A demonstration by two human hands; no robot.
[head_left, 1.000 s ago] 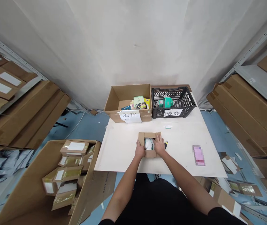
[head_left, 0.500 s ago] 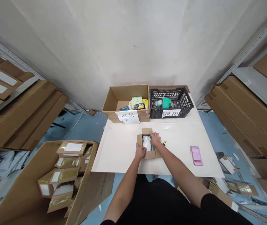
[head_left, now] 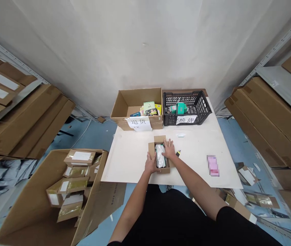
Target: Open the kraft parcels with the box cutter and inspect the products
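A small open cardboard box [head_left: 164, 170] sits on the white table, with flaps folded out at its far and left sides. Inside lies a white plastic-wrapped item [head_left: 160, 156] with some green along its edges. My left hand [head_left: 151, 164] grips the box's near left corner, thumb along the near edge. Against the right wall, my right hand [head_left: 169, 149] holds the box, its fingers pointing away from me and somewhat apart. Just right of that hand lies a yellow and black box cutter [head_left: 178, 153], partly hidden by my forearm.
Behind stand a labelled carton [head_left: 121, 123] with small packages and a black plastic crate [head_left: 169, 120] with green boxes. A pink pixelated item [head_left: 213, 165] lies at right on the table [head_left: 130, 153]. A large carton [head_left: 101, 171] of parcels stands left; loaded shelves flank both sides.
My left hand has slid to the box's near left corner, and its thumb has left the wrapped item. My right fingers have spread along the right side. More of the wrapped item shows.
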